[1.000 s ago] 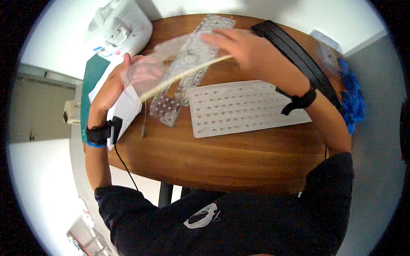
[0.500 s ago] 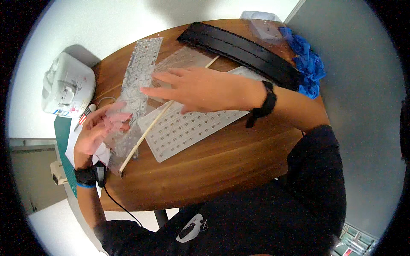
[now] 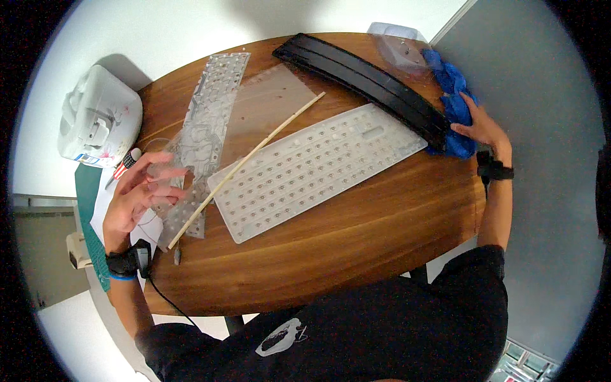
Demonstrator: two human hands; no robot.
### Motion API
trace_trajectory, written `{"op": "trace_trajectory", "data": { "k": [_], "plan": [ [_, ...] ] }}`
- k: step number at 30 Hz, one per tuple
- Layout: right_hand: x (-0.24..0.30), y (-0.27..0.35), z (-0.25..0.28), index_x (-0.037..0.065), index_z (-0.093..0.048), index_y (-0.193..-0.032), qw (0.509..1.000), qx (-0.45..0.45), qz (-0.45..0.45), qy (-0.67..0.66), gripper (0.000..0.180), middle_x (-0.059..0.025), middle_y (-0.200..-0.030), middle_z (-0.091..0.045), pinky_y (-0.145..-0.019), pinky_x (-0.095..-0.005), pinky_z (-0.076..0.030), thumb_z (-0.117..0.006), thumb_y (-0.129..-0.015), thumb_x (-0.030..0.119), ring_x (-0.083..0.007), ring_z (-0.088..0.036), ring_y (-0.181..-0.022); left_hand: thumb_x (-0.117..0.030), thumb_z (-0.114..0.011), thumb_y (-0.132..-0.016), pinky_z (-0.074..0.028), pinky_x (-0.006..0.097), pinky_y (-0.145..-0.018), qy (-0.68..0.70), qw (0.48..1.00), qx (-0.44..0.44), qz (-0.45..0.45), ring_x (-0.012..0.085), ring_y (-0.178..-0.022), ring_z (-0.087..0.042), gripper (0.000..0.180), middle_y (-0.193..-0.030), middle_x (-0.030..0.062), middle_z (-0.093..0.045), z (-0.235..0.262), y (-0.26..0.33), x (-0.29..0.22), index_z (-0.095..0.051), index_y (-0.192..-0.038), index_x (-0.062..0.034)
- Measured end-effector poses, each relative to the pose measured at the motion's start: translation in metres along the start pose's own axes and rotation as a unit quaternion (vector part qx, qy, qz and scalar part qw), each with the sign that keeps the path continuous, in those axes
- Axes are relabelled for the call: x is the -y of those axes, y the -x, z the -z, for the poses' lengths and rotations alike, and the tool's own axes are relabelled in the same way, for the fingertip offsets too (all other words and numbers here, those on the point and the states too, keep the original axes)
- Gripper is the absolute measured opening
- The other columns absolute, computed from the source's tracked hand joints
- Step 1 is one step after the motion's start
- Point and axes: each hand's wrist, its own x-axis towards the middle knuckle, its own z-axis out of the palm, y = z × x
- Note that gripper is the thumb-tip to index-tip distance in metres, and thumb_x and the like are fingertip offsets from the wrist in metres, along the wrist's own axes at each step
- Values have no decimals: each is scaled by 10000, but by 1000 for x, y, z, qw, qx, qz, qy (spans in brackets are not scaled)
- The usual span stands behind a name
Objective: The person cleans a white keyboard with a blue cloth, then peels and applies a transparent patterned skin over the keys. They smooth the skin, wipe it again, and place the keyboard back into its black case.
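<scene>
My left hand (image 3: 137,194) is at the left of the table, its bent fingers around the near-left edge of a clear plastic sheet (image 3: 273,102); the fingertips show blurred through the film. Under that sheet lies a long translucent circuit membrane (image 3: 216,83). A thin pale wooden stick (image 3: 273,135) rests diagonally across the sheet. Beside it is a white keyboard plate (image 3: 318,162) with rows of round key holders. At the far right, my right hand (image 3: 487,127) reaches onto a crumpled blue plastic bag (image 3: 453,89), thumb and forefinger spread and touching it.
A long black keyboard case part (image 3: 363,79) lies beyond the plate, touching the bag. A clear tray (image 3: 401,48) sits at the back right. A white lidded container (image 3: 102,118), a screwdriver (image 3: 127,160) and a green mat (image 3: 92,210) are on the left. A grey partition borders the right.
My right hand has swung from over the plastic sheet and keyboard plate to the blue bag at the far right, uncovering the plate. My left hand stays near the same place.
</scene>
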Motion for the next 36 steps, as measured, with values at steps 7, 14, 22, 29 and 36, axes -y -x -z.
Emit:
{"op": "trace_trajectory", "data": {
  "k": [7,14,22,29,36],
  "plan": [
    [2,21,10,166,-564,-1574,981,-181,-28,-58,747,-249,-1447,-671,-1110,-503,-543,-850,-884,177,-428,-653,-1345,-271,-666,-969,-667,445,-802,22,1000,9,12,394,-1092,-797,743,-1420,310,-682,11,16,3,-384,-1599,2],
    [63,63,79,88,-622,-1516,868,-486,100,-31,668,-209,-1468,-673,-1148,-442,-515,-822,-879,85,-356,-671,-1330,-84,-634,-796,-673,497,-962,121,992,16,-40,546,-1242,-705,738,-1516,343,-588,-7,34,1,-398,-1493,-29],
    [254,78,77,66,-549,-1556,793,-392,330,-328,732,-132,-1501,-639,-1208,-405,-456,-736,-856,-30,-247,-607,-1384,-14,-642,-797,-485,505,-1234,237,964,69,-100,540,-1496,-501,671,-1648,350,-453,-83,-3,-23,-465,-1441,-83],
    [363,81,19,56,-322,-1689,736,-197,586,-278,1138,-249,-1414,-541,-1178,-516,-442,-965,-783,299,-429,-511,-1359,-75,-593,-904,-389,555,-1274,377,909,141,-111,399,-1466,-557,601,-1600,180,-574,-120,-54,-27,-528,-1501,-56],
    [380,83,9,38,-278,-1701,758,-164,538,-331,1186,-263,-1439,-518,-1163,-497,-459,-976,-786,326,-435,-545,-1353,-301,-555,-1047,-422,555,-1229,497,852,122,-105,306,-1408,-604,532,-1521,107,-643,-140,-81,-34,-564,-1539,-99]
  ]
}}
